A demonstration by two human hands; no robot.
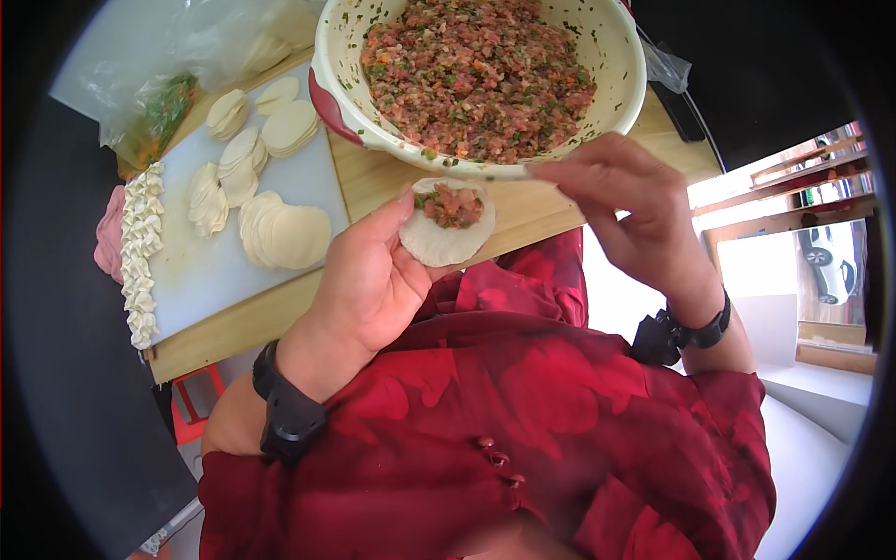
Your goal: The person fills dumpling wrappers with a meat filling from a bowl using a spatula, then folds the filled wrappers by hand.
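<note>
My left hand (359,275) holds a round dumpling wrapper (439,245) at its edge, with the palm turned up beneath it. A small mound of meat filling (455,205) lies on the upper part of the wrapper. My right hand (630,201) is closed in a pinch just beyond the near rim of the large bowl (336,70). What its fingertips grip is too thin and blurred to make out. The bowl is cream with a red handle and contains minced meat (481,79) mixed with chopped greens and orange bits.
On the left, a white cutting board (182,280) bears several stacks of wrappers (280,231). A row of pleated dough pieces (142,252) runs along its left edge. Plastic bags (140,89) lie behind it, and a pink cloth (109,233) is beside it. The wooden table (373,191) ends near my body.
</note>
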